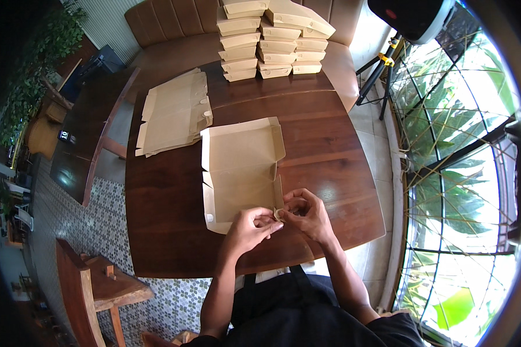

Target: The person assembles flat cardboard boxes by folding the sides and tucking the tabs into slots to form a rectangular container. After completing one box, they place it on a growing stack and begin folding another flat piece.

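Observation:
An unfolded brown cardboard box (237,159) lies on the dark wooden table in front of me, its side walls partly raised. At its near right corner, my left hand (252,226) pinches the corner flap from the left. My right hand (308,217) grips the same corner from the right, thumb and fingers pressed on the cardboard. A small rounded tab shows between the two hands. The fingers hide most of that corner. Another round tab sits at the near left corner, which neither hand touches.
Flat box blanks (176,113) lie piled at the table's left. Folded boxes (275,43) stand in tall stacks at the far edge, before a brown padded bench (185,43). A wooden chair (107,283) is near left; a tripod (382,69) stands far right by a window.

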A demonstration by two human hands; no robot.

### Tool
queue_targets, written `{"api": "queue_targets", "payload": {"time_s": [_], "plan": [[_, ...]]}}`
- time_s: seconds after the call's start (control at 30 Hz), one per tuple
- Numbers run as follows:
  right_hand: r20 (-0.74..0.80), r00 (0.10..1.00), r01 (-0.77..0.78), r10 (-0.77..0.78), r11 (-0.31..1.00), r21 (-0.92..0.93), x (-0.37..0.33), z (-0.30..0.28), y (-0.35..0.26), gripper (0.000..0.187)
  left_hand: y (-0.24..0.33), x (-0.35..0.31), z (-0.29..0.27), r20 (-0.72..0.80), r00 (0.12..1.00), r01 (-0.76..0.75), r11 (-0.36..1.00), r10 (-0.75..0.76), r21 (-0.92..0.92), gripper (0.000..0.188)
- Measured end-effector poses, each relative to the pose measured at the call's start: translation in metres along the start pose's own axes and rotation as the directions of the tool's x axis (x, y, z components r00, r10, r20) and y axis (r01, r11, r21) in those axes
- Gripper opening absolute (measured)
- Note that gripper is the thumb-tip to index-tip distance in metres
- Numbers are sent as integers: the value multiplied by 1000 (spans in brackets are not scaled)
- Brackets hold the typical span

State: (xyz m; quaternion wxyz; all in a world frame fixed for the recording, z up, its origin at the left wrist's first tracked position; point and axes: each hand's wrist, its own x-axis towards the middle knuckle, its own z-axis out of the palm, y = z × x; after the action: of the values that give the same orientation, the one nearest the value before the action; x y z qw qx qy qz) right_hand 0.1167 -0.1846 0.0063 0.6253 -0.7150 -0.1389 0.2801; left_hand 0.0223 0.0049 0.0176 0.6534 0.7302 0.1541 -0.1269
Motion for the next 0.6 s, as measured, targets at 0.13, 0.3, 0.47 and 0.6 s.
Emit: {"api": "queue_targets", "payload": {"time_s": [0.13, 0.3, 0.47, 0.6], "plan": [[-2, 1000, 13, -12, 999, 47, 0, 0, 5, 38, -3, 0, 8, -108, 989, -84, 989, 97, 119, 28], [0, 998, 55, -55, 998, -18, -1, -2, 7, 36, -12, 2, 9, -156, 981, -109, 992, 119, 70, 28], [74, 996, 38, -47, 992, 118, 0, -4, 6, 36, -16, 3, 5, -147, 978, -140, 989, 145, 46, 27], [91, 994, 41, -58, 984, 175, 1, -6, 7, 38, -15, 3, 4, -158, 973, -170, 986, 167, 0, 30]]}}
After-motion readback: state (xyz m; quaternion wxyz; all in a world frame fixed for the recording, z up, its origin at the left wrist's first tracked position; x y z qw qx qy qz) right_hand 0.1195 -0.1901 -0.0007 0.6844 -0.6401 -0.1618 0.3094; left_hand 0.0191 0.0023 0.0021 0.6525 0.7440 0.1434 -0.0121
